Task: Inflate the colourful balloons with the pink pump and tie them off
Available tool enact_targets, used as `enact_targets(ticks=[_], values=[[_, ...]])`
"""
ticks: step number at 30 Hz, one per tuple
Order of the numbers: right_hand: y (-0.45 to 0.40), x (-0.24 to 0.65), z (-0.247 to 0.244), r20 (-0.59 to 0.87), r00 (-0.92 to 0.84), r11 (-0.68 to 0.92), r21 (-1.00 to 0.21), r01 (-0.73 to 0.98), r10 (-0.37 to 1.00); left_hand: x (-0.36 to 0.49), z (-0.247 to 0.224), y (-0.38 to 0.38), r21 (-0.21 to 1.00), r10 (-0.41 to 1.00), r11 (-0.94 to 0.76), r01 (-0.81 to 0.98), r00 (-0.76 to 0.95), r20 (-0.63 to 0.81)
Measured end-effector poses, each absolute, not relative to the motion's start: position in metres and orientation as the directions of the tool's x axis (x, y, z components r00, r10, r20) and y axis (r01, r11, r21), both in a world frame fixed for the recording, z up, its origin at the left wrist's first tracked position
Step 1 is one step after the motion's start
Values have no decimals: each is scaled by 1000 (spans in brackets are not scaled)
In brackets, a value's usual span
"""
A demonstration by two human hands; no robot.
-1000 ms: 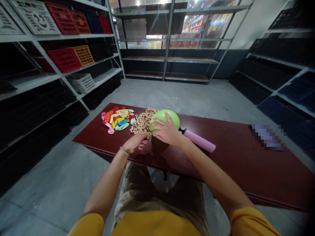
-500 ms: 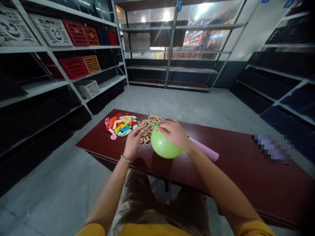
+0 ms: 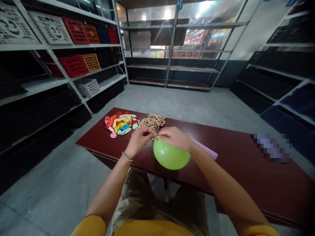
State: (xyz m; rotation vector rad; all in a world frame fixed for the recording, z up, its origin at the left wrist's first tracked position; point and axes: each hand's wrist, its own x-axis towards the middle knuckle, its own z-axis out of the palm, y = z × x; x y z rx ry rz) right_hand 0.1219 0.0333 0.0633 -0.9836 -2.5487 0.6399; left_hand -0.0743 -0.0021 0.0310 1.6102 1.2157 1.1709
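- Pinching the neck of a round green latex balloon [image 3: 171, 156], hanging just below both grips, between left hand [image 3: 140, 141] and right hand [image 3: 176, 137], both grips closed on it
- Risking escaping air or a slipped neck if either grip slackens
- Beyond the grips: loose multicoloured deflated balloons [image 3: 120, 125], a heap of tan twisted loops [image 3: 152, 122]
- Right of the grips: a pink tube-shaped pump [image 3: 204, 148], on a dark red wooden bench [image 3: 233, 170]
- No readable brand or label

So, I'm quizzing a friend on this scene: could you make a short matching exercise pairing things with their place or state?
Things:
1. Green balloon
2. Pink pump
3. Green band
4. Multicoloured deflated balloons

Places or states:
A. Around the left wrist
B. In a heap on the dark red table
C. Inflated, held at the neck by the left hand and right hand
D. Lying behind the right forearm

Pairs: 1-C, 2-D, 3-A, 4-B
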Motion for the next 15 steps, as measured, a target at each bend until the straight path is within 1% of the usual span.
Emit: enact_targets(ticks=[3, 7, 10, 12, 15], values=[[31, 122, 66, 94, -698, 606, -586, 538, 710, -81, 31, -5, 938, 971, -232, 259, 119, 207], [26, 123, 67, 36, -715, 550, -666, 504, 699, -87, 36, -11, 944, 964, -226, 239, 191, 183], [21, 123, 65, 14, -737, 507, -735, 451, 676, -87, 37, -14, 984, 969, -139, 113, 219, 111], [19, 123, 63, 4, -746, 477, -770, 423, 666, -84, 35, -16, 996, 977, -85, 20, 199, 80], [17, 121, 59, 1, -738, 453, -790, 413, 675, -78, 31, -18, 996, 986, -29, -80, 161, 42]])
